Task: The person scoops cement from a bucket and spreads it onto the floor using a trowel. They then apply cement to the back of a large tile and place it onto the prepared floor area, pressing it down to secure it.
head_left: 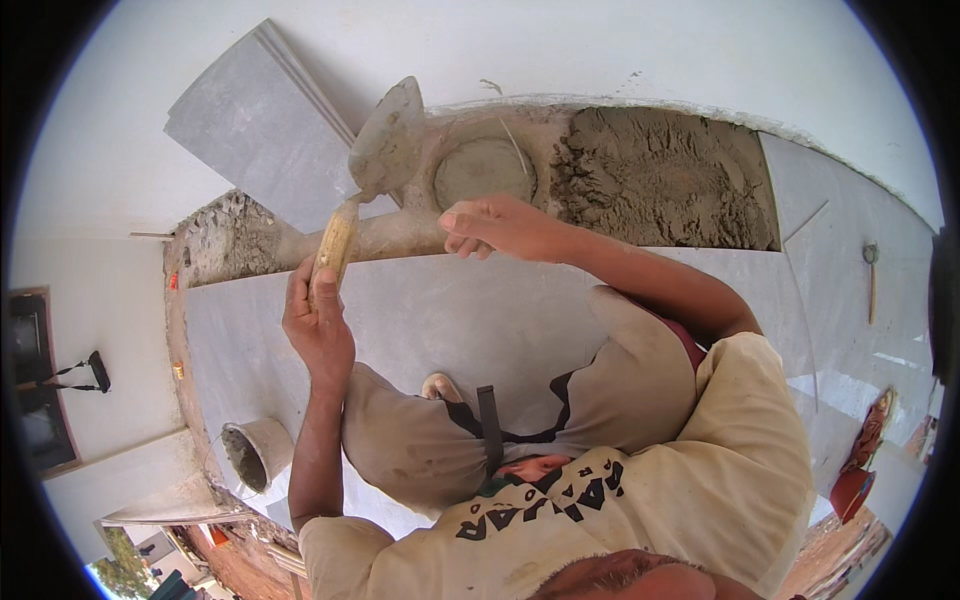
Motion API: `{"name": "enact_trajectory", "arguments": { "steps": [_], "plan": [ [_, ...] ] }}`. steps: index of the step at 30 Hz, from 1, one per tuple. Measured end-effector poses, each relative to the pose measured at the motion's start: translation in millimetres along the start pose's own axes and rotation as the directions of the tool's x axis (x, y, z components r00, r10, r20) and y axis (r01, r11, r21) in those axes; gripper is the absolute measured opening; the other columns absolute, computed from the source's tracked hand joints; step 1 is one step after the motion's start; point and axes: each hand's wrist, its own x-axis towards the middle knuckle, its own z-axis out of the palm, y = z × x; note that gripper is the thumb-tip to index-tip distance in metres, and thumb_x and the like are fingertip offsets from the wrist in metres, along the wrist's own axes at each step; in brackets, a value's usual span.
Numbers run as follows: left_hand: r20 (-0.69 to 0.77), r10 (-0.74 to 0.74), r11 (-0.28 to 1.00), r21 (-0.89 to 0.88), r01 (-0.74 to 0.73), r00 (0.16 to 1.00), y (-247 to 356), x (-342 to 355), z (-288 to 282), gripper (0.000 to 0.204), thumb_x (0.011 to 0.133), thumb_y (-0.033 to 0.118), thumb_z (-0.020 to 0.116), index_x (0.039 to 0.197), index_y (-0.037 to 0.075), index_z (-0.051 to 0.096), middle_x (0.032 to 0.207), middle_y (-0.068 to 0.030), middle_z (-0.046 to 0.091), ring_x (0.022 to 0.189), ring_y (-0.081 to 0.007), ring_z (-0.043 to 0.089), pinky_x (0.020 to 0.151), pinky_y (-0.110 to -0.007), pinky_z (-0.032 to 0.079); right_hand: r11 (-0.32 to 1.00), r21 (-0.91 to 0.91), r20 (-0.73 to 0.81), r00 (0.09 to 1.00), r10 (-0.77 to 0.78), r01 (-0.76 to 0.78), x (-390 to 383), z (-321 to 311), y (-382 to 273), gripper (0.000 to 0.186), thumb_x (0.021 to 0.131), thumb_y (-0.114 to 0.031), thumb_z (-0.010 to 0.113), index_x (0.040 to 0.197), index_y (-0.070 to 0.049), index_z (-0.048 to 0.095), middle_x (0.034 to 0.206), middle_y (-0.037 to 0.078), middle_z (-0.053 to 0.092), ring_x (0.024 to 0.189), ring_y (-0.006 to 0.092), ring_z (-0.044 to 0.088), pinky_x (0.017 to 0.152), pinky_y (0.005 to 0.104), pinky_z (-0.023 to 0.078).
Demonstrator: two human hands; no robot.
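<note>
My left hand (318, 310) grips the wooden handle (337, 240) of a trowel, its grey, mortar-smeared blade (385, 137) raised at the top centre. My right hand (490, 226) hangs with loosely curved, slightly parted fingers, apparently holding nothing, just in front of a bucket of wet grey mortar (484, 170) with a wire handle. Right of that bucket lies a rough bed of mortar (665, 185). A large grey tiled surface (470, 310) spreads under me, where I squat.
Loose stacked tiles (250, 120) lean at the back left, near the white wall (640, 50). A second bucket (253, 455) stands at lower left. A long-handled tool (872, 295) lies on the right tiles, with a reddish object (850, 485) farther down. A dark-framed opening (35, 380) is at far left.
</note>
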Motion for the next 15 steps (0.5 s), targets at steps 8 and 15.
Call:
{"name": "enact_trajectory", "arguments": {
  "steps": [8,15],
  "plan": [
    [0.539,0.219,0.955,0.05,-0.291,0.813,38,21,129,0.036,0.099,0.03,0.059,0.121,0.0,0.058,0.105,-0.0131,0.061,0.095,-0.0263,0.058,0.086,-0.037,0.046,0.793,0.599,-0.295,0.951,0.095,0.107,-21,-34,22,0.04,0.094,-0.037,0.063,0.11,0.0,0.064,0.098,0.008,0.064,0.088,0.0173,0.065,0.081,0.0317,0.056],
    [0.578,0.14,0.98,0.035,-0.196,0.804,-21,82,228,0.062,0.098,0.05,0.055,0.131,-0.003,0.052,0.126,-0.017,0.058,0.116,-0.0265,0.058,0.098,-0.038,0.046,0.992,-0.105,-0.633,0.774,-0.008,-0.076,-46,-128,93,0.041,0.091,-0.033,0.064,0.107,0.005,0.062,0.097,0.014,0.068,0.091,0.0238,0.067,0.08,0.0381,0.053]
  ]
}}
